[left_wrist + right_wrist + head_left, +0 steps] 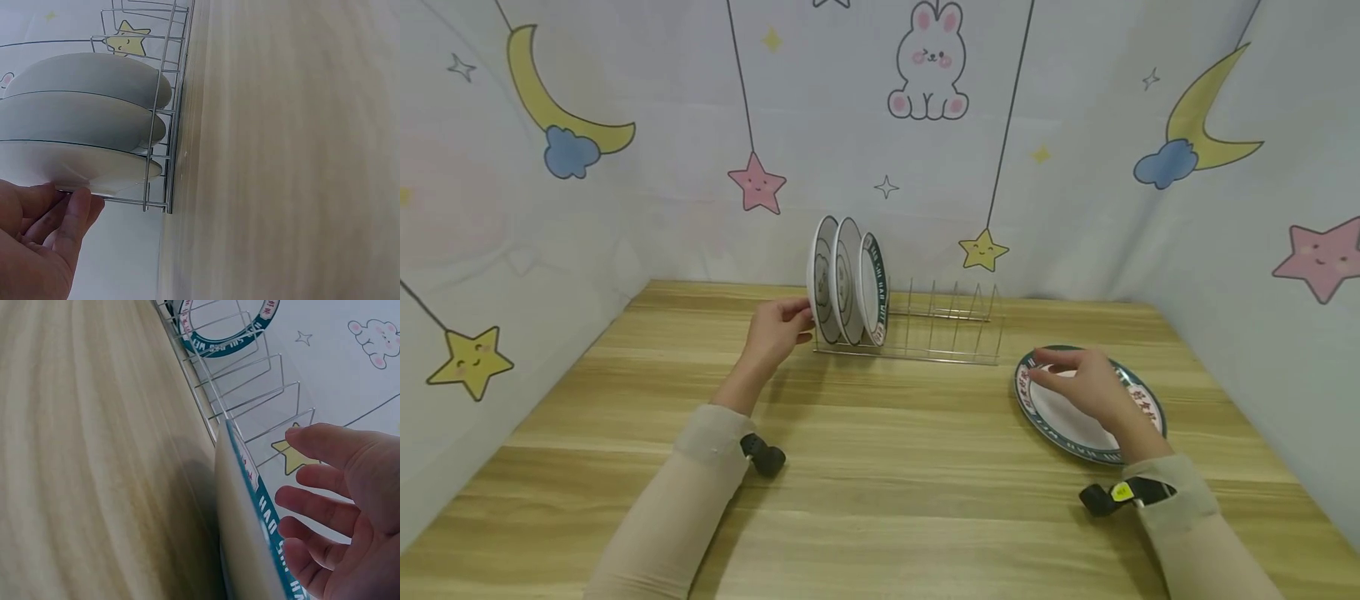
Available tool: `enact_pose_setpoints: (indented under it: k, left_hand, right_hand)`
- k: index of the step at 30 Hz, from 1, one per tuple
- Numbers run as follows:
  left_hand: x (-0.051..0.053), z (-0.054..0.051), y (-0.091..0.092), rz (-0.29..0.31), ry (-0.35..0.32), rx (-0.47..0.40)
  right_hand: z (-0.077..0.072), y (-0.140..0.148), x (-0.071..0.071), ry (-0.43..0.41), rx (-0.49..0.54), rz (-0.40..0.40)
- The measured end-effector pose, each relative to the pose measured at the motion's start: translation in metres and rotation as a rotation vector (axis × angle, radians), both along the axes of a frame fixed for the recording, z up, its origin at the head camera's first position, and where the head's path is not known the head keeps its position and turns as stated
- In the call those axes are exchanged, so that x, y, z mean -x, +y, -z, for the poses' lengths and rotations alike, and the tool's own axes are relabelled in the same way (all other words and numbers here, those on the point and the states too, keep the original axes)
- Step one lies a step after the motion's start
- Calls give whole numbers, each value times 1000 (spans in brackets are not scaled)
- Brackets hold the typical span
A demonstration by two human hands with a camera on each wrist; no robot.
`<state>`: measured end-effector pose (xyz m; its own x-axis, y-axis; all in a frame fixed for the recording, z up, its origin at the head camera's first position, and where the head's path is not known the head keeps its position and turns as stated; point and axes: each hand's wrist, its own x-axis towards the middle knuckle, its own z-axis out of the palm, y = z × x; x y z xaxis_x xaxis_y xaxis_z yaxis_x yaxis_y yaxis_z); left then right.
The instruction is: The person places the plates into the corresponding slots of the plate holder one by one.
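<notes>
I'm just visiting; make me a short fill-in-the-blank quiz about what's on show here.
1. Exactly ____ plates stand in the wire rack.
2. In the head view, the left hand is at the rack's ____ end.
3. The right hand, above the flat-lying plate on the table, is holding ____.

Missing words: three; left; nothing.

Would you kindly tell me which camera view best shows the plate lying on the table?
The head view: the plate shows almost whole, partly behind the right hand. The right wrist view has it almost edge-on, cut off; the left wrist view misses it.
</notes>
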<state>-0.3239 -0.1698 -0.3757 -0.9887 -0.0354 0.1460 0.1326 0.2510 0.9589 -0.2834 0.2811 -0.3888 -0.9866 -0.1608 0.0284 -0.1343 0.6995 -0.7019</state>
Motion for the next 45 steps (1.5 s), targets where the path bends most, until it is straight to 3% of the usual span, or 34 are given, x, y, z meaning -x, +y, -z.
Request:
enact_pose_setpoints:
  k: [7, 18, 32, 45]
  left_hand:
    - [0, 2, 1, 4, 6, -4]
    - [0, 1, 0, 6, 17, 4]
    - [0, 2, -1, 14, 20, -9]
    - [-2, 0, 0, 13, 3, 1]
  right_hand:
    - [4, -1, -6, -36, -8, -11]
    - [15, -7, -9, 50, -9, -60]
    - [21, -15, -10, 140, -119, -86]
    - [27, -18, -8, 159, -162, -118]
